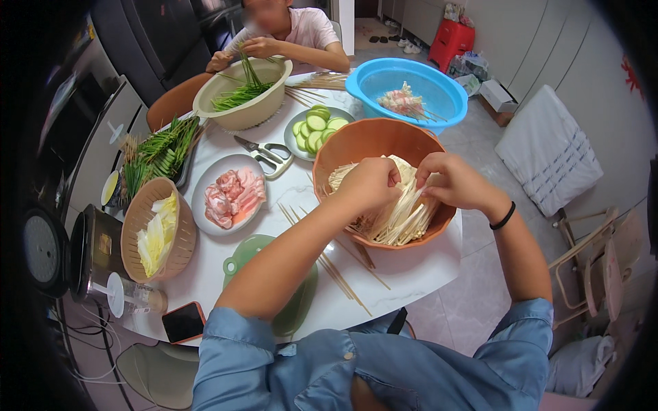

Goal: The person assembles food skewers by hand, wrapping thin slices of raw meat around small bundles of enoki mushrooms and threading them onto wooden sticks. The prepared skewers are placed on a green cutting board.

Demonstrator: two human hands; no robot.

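An orange plastic basin [380,131] in front of me holds a heap of enoki mushrooms [406,218]. My left hand [375,182] is over the heap, its fingers curled onto the mushrooms and its fingertips partly hidden. From the other side my right hand [450,182] pinches a few pale strands between thumb and fingers. The two hands are a short distance apart, with white stems between them. Thin bamboo skewers [336,275] lie on the marble-patterned table beside the basin, partly under my left forearm.
A plate of sliced raw meat [193,198], kitchen scissors [272,156], zucchini slices [316,123] and a cabbage basket [182,246] stand leftward. Behind are a blue basin [354,82] and a beige basin [280,92] of green stalks, handled by another person [313,31]. A phone [184,322] lies near the edge.
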